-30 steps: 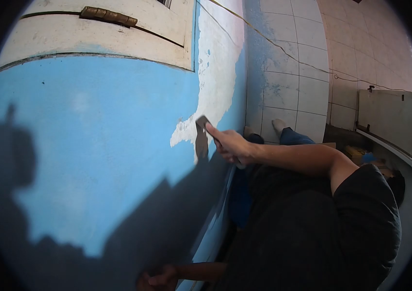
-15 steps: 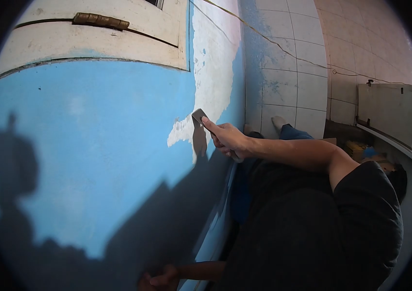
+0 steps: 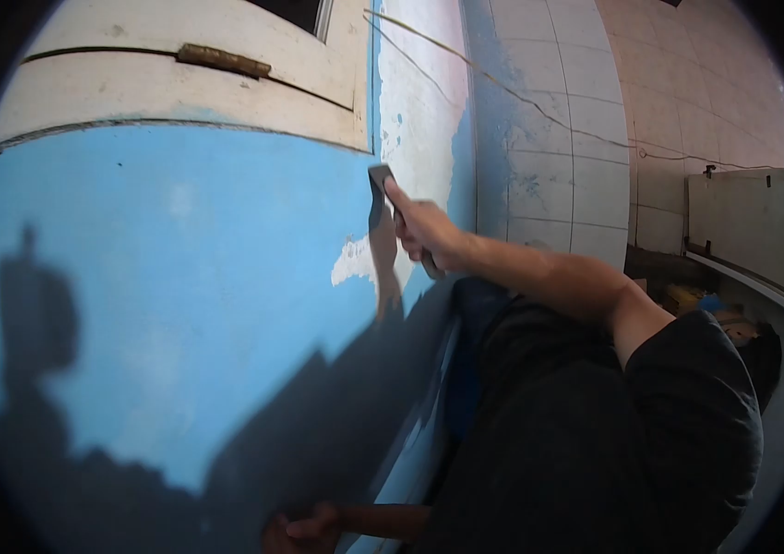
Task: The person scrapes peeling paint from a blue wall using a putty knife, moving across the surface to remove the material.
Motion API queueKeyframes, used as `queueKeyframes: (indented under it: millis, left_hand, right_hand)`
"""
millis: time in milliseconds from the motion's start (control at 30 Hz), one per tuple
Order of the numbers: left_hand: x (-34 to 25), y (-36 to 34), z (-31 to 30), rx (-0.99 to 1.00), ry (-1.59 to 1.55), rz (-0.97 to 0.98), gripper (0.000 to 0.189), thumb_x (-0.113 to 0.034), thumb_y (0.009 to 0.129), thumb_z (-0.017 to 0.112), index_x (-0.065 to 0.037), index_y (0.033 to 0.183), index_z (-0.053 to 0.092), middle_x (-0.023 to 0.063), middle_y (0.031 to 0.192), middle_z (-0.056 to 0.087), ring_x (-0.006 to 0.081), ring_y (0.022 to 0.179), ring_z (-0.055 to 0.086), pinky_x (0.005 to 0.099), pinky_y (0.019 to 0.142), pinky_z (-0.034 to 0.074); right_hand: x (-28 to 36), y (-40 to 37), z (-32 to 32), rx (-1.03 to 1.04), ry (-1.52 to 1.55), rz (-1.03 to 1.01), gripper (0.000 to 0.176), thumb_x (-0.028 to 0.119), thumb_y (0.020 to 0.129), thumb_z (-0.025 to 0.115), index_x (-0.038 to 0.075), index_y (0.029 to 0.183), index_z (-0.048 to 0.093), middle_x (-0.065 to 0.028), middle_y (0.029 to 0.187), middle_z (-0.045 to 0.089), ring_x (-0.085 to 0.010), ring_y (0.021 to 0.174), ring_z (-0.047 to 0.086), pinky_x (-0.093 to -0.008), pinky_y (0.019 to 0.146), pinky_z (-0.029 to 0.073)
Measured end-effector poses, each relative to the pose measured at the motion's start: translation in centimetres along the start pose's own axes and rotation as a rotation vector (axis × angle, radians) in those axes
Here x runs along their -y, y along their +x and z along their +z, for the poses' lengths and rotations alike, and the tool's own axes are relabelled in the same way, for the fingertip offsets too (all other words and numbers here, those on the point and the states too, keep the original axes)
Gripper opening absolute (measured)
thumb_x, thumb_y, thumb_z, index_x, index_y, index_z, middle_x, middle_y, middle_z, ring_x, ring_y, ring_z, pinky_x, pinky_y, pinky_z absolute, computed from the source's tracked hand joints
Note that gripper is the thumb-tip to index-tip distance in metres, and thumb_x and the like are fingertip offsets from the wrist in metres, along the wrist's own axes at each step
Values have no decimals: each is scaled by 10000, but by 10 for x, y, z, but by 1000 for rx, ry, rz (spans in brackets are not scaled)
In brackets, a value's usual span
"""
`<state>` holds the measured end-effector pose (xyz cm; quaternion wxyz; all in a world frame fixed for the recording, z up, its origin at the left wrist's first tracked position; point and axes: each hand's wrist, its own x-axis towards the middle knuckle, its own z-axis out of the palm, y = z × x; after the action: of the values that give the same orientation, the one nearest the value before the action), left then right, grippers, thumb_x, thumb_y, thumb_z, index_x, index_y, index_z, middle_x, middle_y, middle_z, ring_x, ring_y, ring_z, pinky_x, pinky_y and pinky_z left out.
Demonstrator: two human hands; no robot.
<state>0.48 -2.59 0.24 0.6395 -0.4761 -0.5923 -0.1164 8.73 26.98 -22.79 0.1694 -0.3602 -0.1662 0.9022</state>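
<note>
The person's right hand (image 3: 430, 235) is clamped on a flat scraper (image 3: 381, 175), whose blade lies over the pale patch (image 3: 429, 138) of the blue wall (image 3: 226, 277), just beside the corner of the wooden frame (image 3: 299, 115). Because this corner is so near, a slip of the blade could perhaps scratch the frame; the thumb, which rests close to the blade, might also rub the wall. Whether the blade edge touches the wall, one cannot tell, and the palm hides much of the handle. The left hand (image 3: 307, 531) is in dark shadow at the lower border; its fingers look curled, but whether they hold something is not possible to say.
</note>
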Motion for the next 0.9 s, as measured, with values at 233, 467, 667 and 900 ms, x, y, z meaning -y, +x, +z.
queueKeyframes:
  millis: [233,467,667,900]
  left_hand:
    - [12,-5,-8,55,0,53,272,-137,955,519,29,756,603,141,713,591,278,654,571,406,635,479]
    - [4,1,-10,72,-60,0,278,-146,959,483,25,757,567,136,684,566,268,637,553,386,610,471]
    - [6,-10,-7,-92,-336,-109,240,-194,941,434,-32,786,520,97,698,559,230,659,518,349,612,418]
    - [-7,-15,-7,-65,-529,-197,202,-218,926,411,-100,772,470,35,731,533,187,703,516,344,691,403]
  right_hand:
    - [-35,-56,-28,-109,-138,137,401,246,984,457,125,1346,337,-35,870,454,-117,646,476,-314,563,436]
    - [-32,-85,-68,49,-587,69,614,157,969,497,104,1518,228,-94,1055,495,-135,675,506,-311,571,481]
    - [-53,-100,-28,-148,-1016,-855,444,65,936,560,1,1367,477,-175,1198,584,-293,915,656,-347,787,535]
    - [-98,-114,20,-202,-995,-1142,349,48,914,608,-6,1258,582,-221,1088,656,-312,943,675,-339,802,529]
